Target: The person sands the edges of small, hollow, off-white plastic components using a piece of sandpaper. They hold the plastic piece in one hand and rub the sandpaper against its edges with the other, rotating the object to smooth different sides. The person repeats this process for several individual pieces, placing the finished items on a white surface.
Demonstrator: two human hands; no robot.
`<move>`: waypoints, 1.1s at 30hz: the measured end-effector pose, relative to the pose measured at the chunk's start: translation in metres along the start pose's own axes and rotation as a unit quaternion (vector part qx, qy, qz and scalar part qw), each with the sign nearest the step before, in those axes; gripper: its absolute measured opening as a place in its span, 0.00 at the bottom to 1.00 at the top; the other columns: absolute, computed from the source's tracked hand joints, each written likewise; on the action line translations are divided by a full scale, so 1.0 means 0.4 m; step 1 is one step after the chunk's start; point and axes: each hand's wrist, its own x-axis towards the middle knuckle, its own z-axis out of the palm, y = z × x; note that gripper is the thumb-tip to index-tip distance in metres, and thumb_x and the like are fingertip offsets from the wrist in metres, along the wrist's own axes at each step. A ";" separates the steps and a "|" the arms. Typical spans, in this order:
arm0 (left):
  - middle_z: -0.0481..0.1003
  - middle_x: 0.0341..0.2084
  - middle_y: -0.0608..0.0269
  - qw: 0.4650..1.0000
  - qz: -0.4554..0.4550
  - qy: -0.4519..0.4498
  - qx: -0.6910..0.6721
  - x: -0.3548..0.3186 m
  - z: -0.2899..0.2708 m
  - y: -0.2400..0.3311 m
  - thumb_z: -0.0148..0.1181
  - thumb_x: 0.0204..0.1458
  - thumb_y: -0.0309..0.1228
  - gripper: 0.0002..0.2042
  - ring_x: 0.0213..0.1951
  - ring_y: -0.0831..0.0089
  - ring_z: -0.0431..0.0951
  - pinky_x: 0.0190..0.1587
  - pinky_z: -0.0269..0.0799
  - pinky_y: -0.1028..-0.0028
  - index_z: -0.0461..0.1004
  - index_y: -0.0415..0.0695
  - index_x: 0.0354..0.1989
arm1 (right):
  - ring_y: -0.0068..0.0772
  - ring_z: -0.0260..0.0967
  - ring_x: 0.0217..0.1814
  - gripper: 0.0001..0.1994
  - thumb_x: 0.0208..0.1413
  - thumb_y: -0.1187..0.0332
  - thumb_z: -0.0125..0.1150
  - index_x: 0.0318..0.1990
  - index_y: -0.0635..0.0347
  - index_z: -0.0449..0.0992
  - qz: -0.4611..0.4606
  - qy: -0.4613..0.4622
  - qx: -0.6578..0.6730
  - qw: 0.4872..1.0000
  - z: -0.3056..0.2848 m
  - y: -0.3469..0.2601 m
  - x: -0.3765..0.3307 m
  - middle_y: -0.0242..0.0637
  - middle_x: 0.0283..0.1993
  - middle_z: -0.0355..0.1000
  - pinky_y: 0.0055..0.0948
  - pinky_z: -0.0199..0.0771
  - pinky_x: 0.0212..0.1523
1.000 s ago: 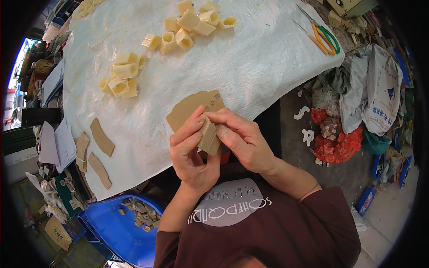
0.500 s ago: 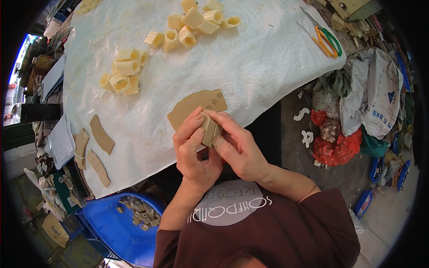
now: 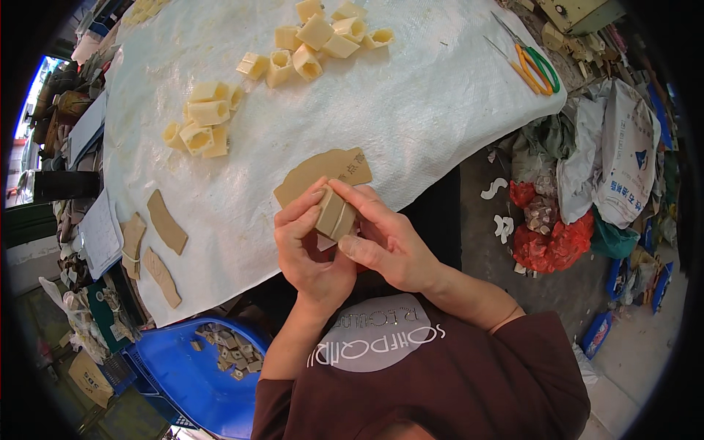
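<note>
Between my two hands, near the front edge of the table, is a small tan block with flat angled faces point(image 3: 334, 216). My left hand point(image 3: 308, 249) grips it from the left, thumb and fingertips on its side. From the right, my right hand point(image 3: 389, 238) holds the same block, fingers along its far edge and thumb at its near end. Part of the block is hidden by my fingers. Just beyond my hands a flat tan cardboard piece with a curved edge point(image 3: 326, 167) lies on the white sheet point(image 3: 396, 125).
Hollow cream-coloured blocks point(image 3: 209, 111) sit in piles toward the far side. Curved tan strips point(image 3: 167, 221) lie at the left. Scissors with orange and green handles point(image 3: 539, 70) rest at the far right. A blue basin point(image 3: 176, 367) holding small tan pieces stands lower left.
The block has turned in my hands, showing broader faces. My left hand has shifted slightly left, and its fingers have opened a little around the block.
</note>
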 end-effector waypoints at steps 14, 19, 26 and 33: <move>0.63 0.46 0.50 0.998 -0.001 -0.054 -0.046 0.001 -0.003 0.015 0.59 0.39 0.11 0.22 0.52 0.51 0.67 0.50 0.71 0.62 0.60 0.40 0.42 | 0.15 0.64 0.25 0.18 0.52 0.73 0.54 0.51 0.65 0.65 0.064 0.090 0.049 0.993 -0.029 -0.004 0.005 0.30 0.32 0.69 0.15 0.68 0.26; 0.62 0.47 0.50 0.992 -0.023 -0.070 -0.107 0.006 -0.001 0.026 0.59 0.39 0.10 0.24 0.53 0.52 0.66 0.51 0.70 0.63 0.59 0.40 0.44 | 0.17 0.64 0.31 0.18 0.52 0.71 0.56 0.51 0.66 0.66 0.062 0.131 0.044 0.988 -0.043 -0.026 0.012 0.33 0.38 0.68 0.18 0.69 0.32; 0.63 0.47 0.48 0.992 -0.053 -0.076 -0.081 -0.005 -0.007 0.034 0.59 0.41 0.12 0.22 0.51 0.59 0.68 0.51 0.70 0.64 0.59 0.39 0.43 | 0.23 0.62 0.44 0.27 0.40 0.71 0.69 0.51 0.62 0.67 -0.026 0.015 -0.215 0.976 -0.050 -0.057 0.021 0.34 0.43 0.61 0.22 0.69 0.41; 0.65 0.46 0.48 0.988 -0.069 -0.088 -0.105 -0.004 -0.004 0.043 0.58 0.41 0.11 0.20 0.51 0.58 0.69 0.51 0.69 0.64 0.61 0.39 0.41 | 0.23 0.67 0.40 0.18 0.44 0.77 0.65 0.45 0.65 0.72 0.037 -0.003 -0.093 0.995 -0.089 -0.061 0.029 0.33 0.39 0.65 0.22 0.71 0.39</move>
